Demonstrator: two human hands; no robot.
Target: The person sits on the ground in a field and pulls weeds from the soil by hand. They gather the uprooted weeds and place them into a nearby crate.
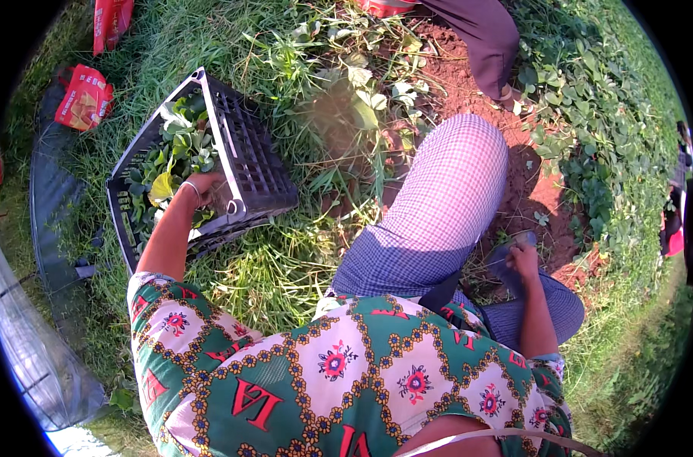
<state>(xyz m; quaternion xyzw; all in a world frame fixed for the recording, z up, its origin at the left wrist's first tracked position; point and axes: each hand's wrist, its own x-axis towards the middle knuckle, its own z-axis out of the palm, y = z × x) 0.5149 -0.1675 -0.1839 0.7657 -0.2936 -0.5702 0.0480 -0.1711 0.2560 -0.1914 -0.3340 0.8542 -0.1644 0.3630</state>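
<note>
My left hand (208,187), with a pale bracelet at the wrist, reaches inside a dark plastic crate (254,145) with a light rim. Green leafy plants (180,143) and one yellow leaf (162,187) lie in the crate beside the hand. Its fingertips are partly hidden, so a grip on the plants cannot be made out. Low at the right, my right hand (522,260) is closed beside my dark shoe (502,264), above red soil. Whether it holds something small is unclear.
Broad-leaved plants (586,131) grow to the right of a strip of red soil (446,68). Another person's bent leg (483,40) is at the top. Red printed bags (85,98) lie on grass left of the crate, near dark sheeting (58,171) and clear plastic film (32,343).
</note>
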